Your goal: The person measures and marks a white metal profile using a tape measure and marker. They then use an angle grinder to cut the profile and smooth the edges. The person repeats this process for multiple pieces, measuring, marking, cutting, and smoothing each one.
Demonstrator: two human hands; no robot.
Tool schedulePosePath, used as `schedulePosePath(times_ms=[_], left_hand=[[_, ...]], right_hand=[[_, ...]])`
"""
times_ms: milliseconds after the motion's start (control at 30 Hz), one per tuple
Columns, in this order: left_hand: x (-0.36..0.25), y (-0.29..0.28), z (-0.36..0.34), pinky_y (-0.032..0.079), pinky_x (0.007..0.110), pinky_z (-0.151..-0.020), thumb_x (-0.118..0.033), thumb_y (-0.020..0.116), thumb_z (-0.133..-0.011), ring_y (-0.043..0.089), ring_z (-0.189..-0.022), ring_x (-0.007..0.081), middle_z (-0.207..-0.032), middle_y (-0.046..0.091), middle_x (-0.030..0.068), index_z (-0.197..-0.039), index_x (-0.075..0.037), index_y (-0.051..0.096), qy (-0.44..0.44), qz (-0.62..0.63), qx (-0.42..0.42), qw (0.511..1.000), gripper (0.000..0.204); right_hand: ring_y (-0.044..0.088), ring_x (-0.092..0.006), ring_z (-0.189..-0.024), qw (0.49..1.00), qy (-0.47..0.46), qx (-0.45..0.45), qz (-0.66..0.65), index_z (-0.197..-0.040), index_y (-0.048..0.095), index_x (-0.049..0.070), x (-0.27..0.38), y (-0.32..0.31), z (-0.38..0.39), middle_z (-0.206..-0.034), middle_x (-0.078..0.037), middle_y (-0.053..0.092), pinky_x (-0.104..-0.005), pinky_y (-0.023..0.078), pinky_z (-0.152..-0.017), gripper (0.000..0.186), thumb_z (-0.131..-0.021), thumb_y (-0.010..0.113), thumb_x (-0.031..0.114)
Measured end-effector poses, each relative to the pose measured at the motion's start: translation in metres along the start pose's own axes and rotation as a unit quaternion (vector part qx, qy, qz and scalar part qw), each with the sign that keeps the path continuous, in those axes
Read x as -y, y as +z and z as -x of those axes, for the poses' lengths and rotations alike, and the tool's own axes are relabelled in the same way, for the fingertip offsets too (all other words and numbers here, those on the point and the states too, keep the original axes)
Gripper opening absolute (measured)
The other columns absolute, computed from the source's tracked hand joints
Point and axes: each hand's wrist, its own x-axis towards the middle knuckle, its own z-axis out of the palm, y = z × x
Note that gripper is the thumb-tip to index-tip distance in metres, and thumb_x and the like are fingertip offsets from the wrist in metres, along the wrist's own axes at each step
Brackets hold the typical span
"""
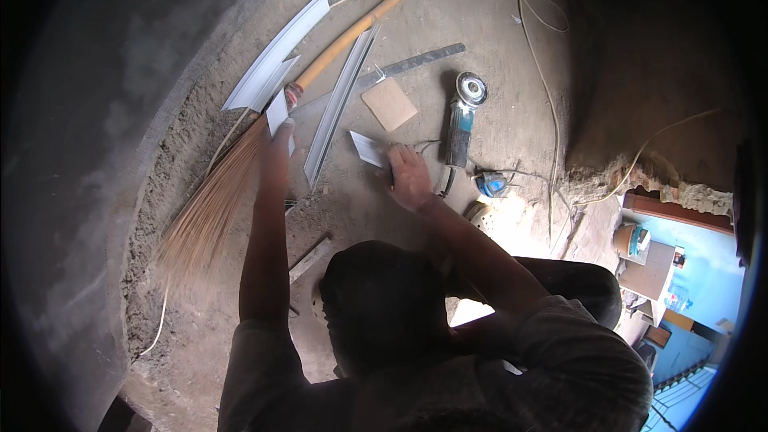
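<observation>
My left hand (276, 148) is closed on a short piece of white moulding (277, 112), which lies across the upper end of the broom's bristles. My right hand (410, 178) grips another short piece of white moulding (367, 149) with an angled end, low over the floor. Between the hands lies a long grooved metal-coloured strip (342, 108). Longer white moulding (280, 52) rests beyond my left hand, with a shorter white offcut (274, 84) beside it. A square tan tile (390, 104) sits just beyond my right hand.
A stick broom (216, 196) with a wooden handle lies at the left. An angle grinder (462, 120) lies right of the tile, near a blue tool (491, 184). A flat dark bar (424, 58) lies farther off. Pale cable (524, 28) loops across the floor; a rough wall edge (172, 144) borders it.
</observation>
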Motion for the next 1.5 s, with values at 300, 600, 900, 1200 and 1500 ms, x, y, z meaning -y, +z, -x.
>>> schedulePosePath(times_ms=[300, 600, 900, 1200, 1500], left_hand=[[0.025, -0.01, 0.057, 0.058, 0.033, -0.07, -0.053, 0.061, -0.109, 0.068, -0.085, 0.0147, -0.105, 0.072, 0.0066, -0.13, -0.004, 0.067, -0.112, 0.072, -0.031, 0.991, 0.054], [0.048, 0.014, 0.099, 0.062, 0.038, -0.081, -0.053, 0.059, -0.111, 0.068, -0.096, 0.0166, -0.113, 0.068, 0.0062, -0.134, -0.005, 0.064, -0.109, 0.151, 0.041, 0.982, 0.054], [0.054, 0.027, 0.123, 0.058, 0.033, -0.087, -0.022, 0.074, -0.102, 0.069, -0.103, 0.0148, -0.118, 0.069, 0.0027, -0.143, -0.007, 0.06, -0.031, 0.243, 0.051, 0.968, 0.045], [0.033, -0.08, 0.15, 0.061, 0.037, -0.09, -0.017, 0.071, -0.104, 0.073, -0.108, 0.023, -0.123, 0.073, 0.011, -0.142, -0.003, 0.059, 0.0, 0.313, -0.049, 0.948, 0.042], [0.02, -0.101, 0.161, 0.061, 0.04, -0.098, -0.014, 0.075, -0.101, 0.074, -0.113, 0.0245, -0.129, 0.073, 0.0145, -0.15, -0.002, 0.056, 0.016, 0.326, -0.054, 0.944, 0.054]], right_hand=[[0.071, -0.0419, -0.107, 0.999, 0.014, -0.021, 0.022, -0.139, 0.056, 0.008, 0.001, 0.012, 0.013, -0.117, -0.021, 0.072, -0.0486, 0.057, -0.092, 0.043, -0.099, 0.072, 0.012], [0.069, -0.019, -0.101, 0.857, 0.293, 0.033, -0.422, -0.126, 0.066, 0.002, -0.031, 0.04, -0.004, -0.112, -0.009, 0.075, -0.0341, 0.055, -0.088, 0.031, -0.1, 0.077, 0.015], [0.069, -0.0157, -0.11, 0.835, 0.174, 0.104, -0.512, -0.132, 0.067, 0.003, 0.065, 0.04, -0.006, -0.123, -0.007, 0.074, -0.0329, 0.055, -0.095, 0.028, -0.107, 0.069, 0.017], [0.071, -0.0147, -0.103, 0.849, 0.248, 0.117, -0.451, -0.132, 0.067, 0.007, 0.025, 0.019, -0.046, -0.12, -0.005, 0.076, -0.0339, 0.057, -0.088, 0.027, -0.111, 0.063, 0.024], [0.074, -0.0213, -0.11, 0.957, 0.013, 0.287, 0.04, -0.142, 0.064, 0.002, 0.09, -0.187, -0.147, -0.123, -0.011, 0.077, -0.0359, 0.057, -0.099, 0.039, -0.114, 0.061, 0.029]])
